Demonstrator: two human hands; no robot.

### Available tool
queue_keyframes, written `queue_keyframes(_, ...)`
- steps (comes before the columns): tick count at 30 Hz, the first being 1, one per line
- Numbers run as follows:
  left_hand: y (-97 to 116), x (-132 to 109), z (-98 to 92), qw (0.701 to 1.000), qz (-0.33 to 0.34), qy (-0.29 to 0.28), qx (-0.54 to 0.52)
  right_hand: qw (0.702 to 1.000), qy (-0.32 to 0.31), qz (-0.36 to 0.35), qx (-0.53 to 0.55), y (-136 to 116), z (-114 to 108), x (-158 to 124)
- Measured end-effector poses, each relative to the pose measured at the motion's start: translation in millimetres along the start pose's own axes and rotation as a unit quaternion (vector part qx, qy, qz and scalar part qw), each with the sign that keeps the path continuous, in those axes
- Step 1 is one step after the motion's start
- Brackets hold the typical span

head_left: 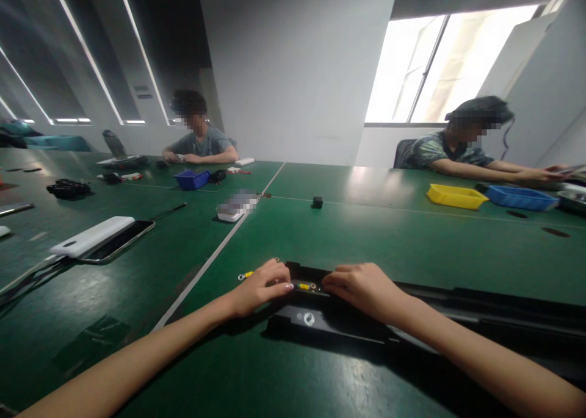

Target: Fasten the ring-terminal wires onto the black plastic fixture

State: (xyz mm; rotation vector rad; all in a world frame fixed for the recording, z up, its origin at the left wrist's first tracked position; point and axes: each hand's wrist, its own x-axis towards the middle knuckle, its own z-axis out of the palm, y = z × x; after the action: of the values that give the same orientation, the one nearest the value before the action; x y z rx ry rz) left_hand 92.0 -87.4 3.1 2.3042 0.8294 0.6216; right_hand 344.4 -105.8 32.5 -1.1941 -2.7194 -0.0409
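Observation:
A long black metal housing [339,325] lies on the green table, running off to the right. My left hand [264,287] is at its left end, thumb and fingers pinched on a short cable [304,286] with yellow sleeves and ring terminals; one ring end sticks out to the left of the hand, another points right over the housing. My right hand [361,288] rests at the housing just right of that ring terminal, its fingers bent together and pointing left. Whatever its fingertips may hold is hidden.
On the left lie a white power bank [94,236] and a phone [121,242]. Ahead are a small black block [317,202], a blue bin [192,179], a yellow bin [455,196] and another blue bin [522,198]. Two people sit across the table.

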Motion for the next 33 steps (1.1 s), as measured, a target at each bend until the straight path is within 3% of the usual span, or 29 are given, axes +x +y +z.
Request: queue_keyframes(33, 4.0, -0.2, -1.4, 1.0, -0.016, -0.017, 0.001, 1.0, 0.008, -0.004, -0.003, -0.3, -0.2, -0.1)
